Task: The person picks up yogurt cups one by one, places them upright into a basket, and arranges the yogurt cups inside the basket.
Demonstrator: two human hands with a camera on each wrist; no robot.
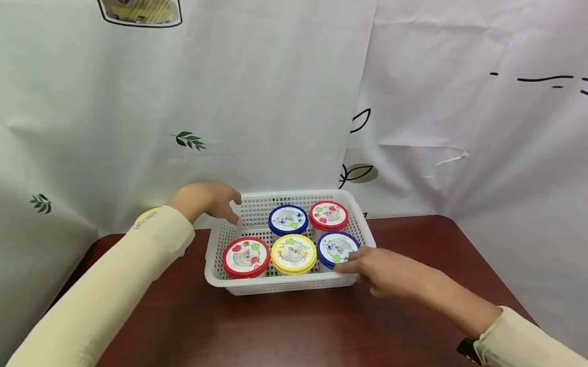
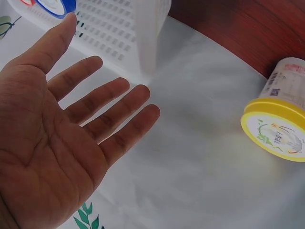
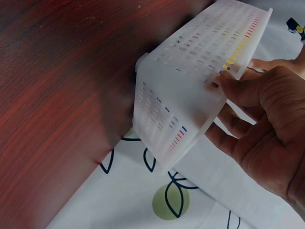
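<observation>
A white perforated plastic basket (image 1: 286, 283) stands on the table, holding several tubs with coloured lids. In its front row are a red-lidded tub (image 1: 246, 257), a yellow-lidded tub (image 1: 294, 254) and a blue-lidded tub (image 1: 338, 248). Behind them sit another blue-lidded tub (image 1: 288, 219) and another red-lidded tub (image 1: 328, 215). My right hand (image 1: 392, 270) grips the rim at the front right corner, thumb (image 3: 233, 88) against the outer wall and fingers over the edge. Above the basket's back left corner, my left hand (image 1: 208, 201) has its fingers spread, holding nothing.
One more yellow-lidded tub (image 2: 276, 114) lies outside the basket to the left, mostly hidden behind my left sleeve (image 1: 125, 278) in the head view. Printed white cloth (image 1: 268, 86) hangs right behind the dark red table (image 1: 273, 351).
</observation>
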